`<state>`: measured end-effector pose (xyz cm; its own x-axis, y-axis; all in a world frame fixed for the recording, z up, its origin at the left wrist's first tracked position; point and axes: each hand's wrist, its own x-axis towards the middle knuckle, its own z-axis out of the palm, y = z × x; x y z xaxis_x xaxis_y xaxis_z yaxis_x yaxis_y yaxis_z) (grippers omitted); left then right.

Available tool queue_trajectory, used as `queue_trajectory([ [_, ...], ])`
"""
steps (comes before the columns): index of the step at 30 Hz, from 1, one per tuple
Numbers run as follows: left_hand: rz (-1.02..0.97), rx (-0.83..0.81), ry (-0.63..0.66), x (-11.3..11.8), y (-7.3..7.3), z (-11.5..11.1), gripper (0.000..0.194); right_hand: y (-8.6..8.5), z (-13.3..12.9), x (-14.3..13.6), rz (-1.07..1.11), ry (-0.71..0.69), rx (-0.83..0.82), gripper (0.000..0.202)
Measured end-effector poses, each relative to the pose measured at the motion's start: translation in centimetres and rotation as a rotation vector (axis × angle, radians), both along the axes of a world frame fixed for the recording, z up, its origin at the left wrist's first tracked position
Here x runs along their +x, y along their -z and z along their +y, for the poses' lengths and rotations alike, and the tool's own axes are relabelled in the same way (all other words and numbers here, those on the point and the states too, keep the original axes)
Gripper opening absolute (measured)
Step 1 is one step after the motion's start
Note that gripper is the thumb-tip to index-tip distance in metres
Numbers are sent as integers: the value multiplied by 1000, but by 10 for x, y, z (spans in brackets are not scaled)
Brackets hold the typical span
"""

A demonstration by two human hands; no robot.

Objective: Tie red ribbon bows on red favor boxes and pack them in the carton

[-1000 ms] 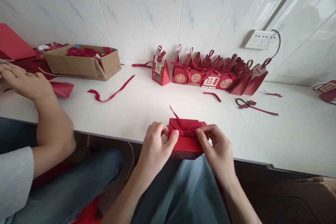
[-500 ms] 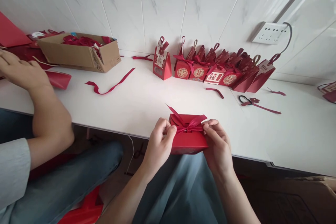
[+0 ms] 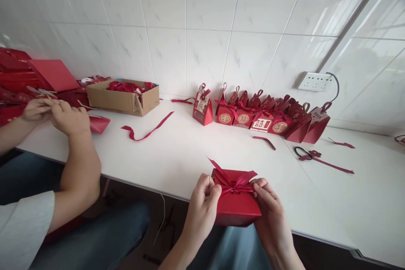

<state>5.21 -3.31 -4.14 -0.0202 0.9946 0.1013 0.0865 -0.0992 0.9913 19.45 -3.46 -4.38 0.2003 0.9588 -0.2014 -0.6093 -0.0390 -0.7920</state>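
Observation:
A red box [image 3: 238,207] is between my hands at the table's front edge, with a dark red ribbon [image 3: 234,189] tied in a bow on top. My left hand [image 3: 204,204] is closed at the box's left side, thumb and fingers pinching the ribbon there. On the right, my right hand [image 3: 271,206] pinches the bow's right part, its lower fingers against the box side. The ribbon's loose ends point up and outward. The box's underside is hidden.
Several finished red boxes [image 3: 261,122] line the wall. Loose ribbon [image 3: 147,136], a strap [image 3: 265,141] and a black loop [image 3: 302,153] lie on the white table [image 3: 177,156]. At left are a cardboard box [image 3: 117,103] and another person's hands [image 3: 69,118].
The view has tilted up, so everything sits lower in the picture. My hands keep their hold on the ribbon. The other person's two hands now show together.

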Motion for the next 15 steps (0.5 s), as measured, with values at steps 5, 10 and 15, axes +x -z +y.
queue_trajectory([
  [5,-45,22,-8,3,-2,-2,29,-3,1,2,45,52,-18,33],
  [10,-101,19,-7,6,-1,0,29,-3,3,4,53,67,0,29],
  [15,-133,-17,-2,8,-2,-1,29,-1,2,5,30,72,27,28],
])
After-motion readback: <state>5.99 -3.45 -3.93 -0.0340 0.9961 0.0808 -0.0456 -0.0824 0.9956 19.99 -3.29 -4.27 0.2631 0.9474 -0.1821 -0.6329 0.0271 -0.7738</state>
